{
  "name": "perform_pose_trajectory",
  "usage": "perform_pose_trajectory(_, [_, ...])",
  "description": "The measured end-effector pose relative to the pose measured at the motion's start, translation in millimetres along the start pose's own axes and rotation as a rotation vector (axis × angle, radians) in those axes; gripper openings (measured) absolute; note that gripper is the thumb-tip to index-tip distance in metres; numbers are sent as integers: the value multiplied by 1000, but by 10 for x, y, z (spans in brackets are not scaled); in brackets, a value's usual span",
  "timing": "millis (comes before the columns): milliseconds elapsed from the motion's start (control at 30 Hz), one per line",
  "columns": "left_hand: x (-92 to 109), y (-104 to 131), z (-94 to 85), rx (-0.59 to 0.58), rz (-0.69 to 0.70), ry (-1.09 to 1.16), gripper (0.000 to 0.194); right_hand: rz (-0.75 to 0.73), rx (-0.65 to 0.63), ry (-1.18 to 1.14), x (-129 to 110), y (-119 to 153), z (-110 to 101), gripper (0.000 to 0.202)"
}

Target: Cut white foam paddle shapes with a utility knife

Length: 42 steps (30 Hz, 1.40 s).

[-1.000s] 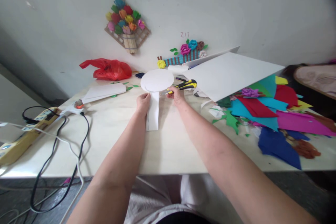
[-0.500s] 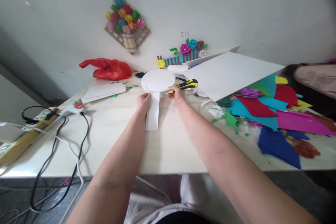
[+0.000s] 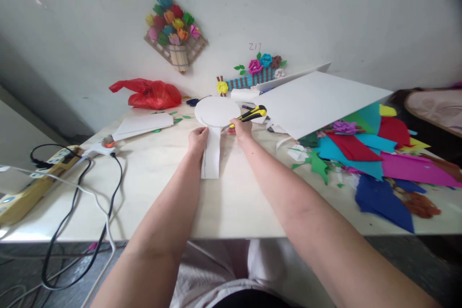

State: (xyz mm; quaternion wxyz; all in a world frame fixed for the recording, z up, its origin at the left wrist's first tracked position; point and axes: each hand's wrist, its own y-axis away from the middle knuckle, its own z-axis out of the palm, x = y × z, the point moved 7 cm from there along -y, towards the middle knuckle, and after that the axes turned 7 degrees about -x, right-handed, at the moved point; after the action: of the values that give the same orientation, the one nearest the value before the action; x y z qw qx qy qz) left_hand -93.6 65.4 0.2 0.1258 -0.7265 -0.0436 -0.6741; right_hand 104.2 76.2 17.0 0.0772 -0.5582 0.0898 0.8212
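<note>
A white board piece [image 3: 217,111] with a round top and a straight strip below lies over the table. My left hand [image 3: 198,138] is closed on the left edge of this piece, where the strip meets the round part. In my right hand [image 3: 241,130] is a yellow and black utility knife [image 3: 254,114], its tip close to the strip's right edge just under the round part. Whether the blade touches the board is too small to tell. A thin line runs down the left side of the strip.
A large white board [image 3: 321,101] lies at the right, beside coloured sheets [image 3: 407,166] and green scraps [image 3: 318,167]. A red plastic bag [image 3: 155,95] sits at the back left. A power strip [image 3: 39,187] with cables [image 3: 110,211] lies on the left.
My right hand and the knife have shifted slightly left, with the knife's tip now nearer the strip. My left hand has hardly moved.
</note>
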Motion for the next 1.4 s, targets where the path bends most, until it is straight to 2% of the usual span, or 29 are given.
perform_pose_trajectory(233, [129,106,4,45,-6,-2,21,-14,-25,49,-4,30,65,10])
perform_pose_trajectory(533, [19,6,21,45,38,-34,22,-27,-21,44,-33,75,100,8])
perform_pose_trajectory(733, [20,11,41,60,26,-35,31,-27,-33,42,-40,105,137,8])
perform_pose_trajectory(967, [-25,39,126,-47,-2,101,40,-50,-27,31,-58,105,133,9])
perform_pose_trajectory(1200, [52,108,112,-44,-10,135,34,-29,-37,21,-60,118,139,10])
perform_pose_trajectory(1400, [54,131,109,-32,-14,109,33,-25,-58,16,-65,117,161,19])
